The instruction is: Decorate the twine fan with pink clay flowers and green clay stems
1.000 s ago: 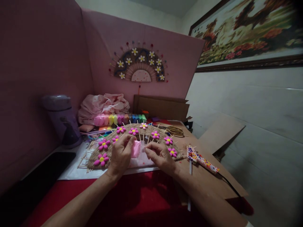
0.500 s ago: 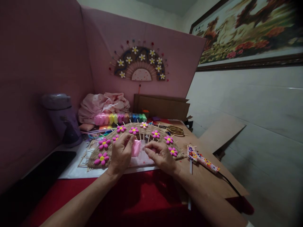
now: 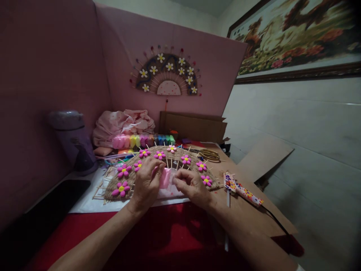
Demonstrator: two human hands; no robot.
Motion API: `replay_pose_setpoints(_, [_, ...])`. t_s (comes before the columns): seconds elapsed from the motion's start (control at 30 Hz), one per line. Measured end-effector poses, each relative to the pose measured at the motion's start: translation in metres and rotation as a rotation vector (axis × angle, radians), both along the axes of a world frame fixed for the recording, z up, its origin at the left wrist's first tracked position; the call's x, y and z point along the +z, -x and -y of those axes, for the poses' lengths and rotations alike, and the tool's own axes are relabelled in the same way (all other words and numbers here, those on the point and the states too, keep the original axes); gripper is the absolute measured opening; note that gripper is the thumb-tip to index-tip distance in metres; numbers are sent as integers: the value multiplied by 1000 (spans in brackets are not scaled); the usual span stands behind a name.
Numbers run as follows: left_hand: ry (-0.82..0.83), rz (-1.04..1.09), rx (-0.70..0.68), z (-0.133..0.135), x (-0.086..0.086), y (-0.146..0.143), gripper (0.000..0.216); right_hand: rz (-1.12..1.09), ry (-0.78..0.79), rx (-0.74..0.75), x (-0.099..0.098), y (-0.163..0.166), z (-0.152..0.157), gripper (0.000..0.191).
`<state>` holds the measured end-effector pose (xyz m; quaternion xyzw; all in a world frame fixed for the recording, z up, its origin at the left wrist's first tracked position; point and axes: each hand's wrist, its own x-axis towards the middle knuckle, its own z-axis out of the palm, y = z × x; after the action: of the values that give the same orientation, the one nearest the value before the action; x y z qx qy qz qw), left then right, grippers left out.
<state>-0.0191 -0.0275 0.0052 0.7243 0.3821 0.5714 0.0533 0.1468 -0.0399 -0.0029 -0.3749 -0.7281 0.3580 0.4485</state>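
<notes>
Between my two hands is a small clear plastic bag with a pink lump inside, which looks like modelling clay (image 3: 165, 178). My left hand (image 3: 146, 182) pinches the bag's left side, thumb and fingers together. The fingers of my right hand (image 3: 191, 184) are closed on the bag's clear right end. Beneath and behind them lies a half-round fan (image 3: 155, 151) wound in brown twine, with thin sticks poking out. Pink flowers with yellow centres (image 3: 123, 171) are spread over its twine; my hands and the bag hide part of its middle.
A flower-patterned glue gun (image 3: 242, 191) lies on brown cardboard at the right, near scissors (image 3: 209, 155). Packs of coloured clay (image 3: 143, 141) and pink cloth (image 3: 124, 126) are behind. A purple tumbler (image 3: 73, 143) and a dark phone-like slab (image 3: 62, 194) stand and lie left. A finished-looking fan (image 3: 169, 67) hangs behind.
Both hands stay on the bag. My right fingers have come slightly closer over its clear end, and the pink lump has shifted a little to the right.
</notes>
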Motion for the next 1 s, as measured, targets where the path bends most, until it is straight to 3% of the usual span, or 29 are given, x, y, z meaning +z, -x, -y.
replay_pose_setpoints(0.07, [-169,-39,137,3,1,1,8,-26,-78,-75,-1,0,1,19])
replay_pose_setpoints(0.13, [-275,-79,163,8,1,0,8,-3,-205,-177,0,1,4,19])
replay_pose_setpoints(0.2, [-202,-155,37,14,-2,-2,15,54,-340,-220,0,2,9,15])
replay_pose_setpoints(0.27, [-21,-210,-99,17,-4,-5,20,113,-460,-214,1,3,12,11])
replay_pose_setpoints(0.37, [163,-191,-193,19,-6,-9,23,167,-553,-217,0,2,13,10])
replay_pose_setpoints(0.53, [175,-163,-222,16,-5,-11,21,262,-605,-258,-2,2,12,10])
replay_pose_setpoints(0.83, [177,-31,-118,12,-8,-14,27,334,-634,-528,-3,7,10,16])
replay_pose_setpoints(1.0, [269,26,-163,11,-8,-13,29,231,-462,-379,5,0,7,13])
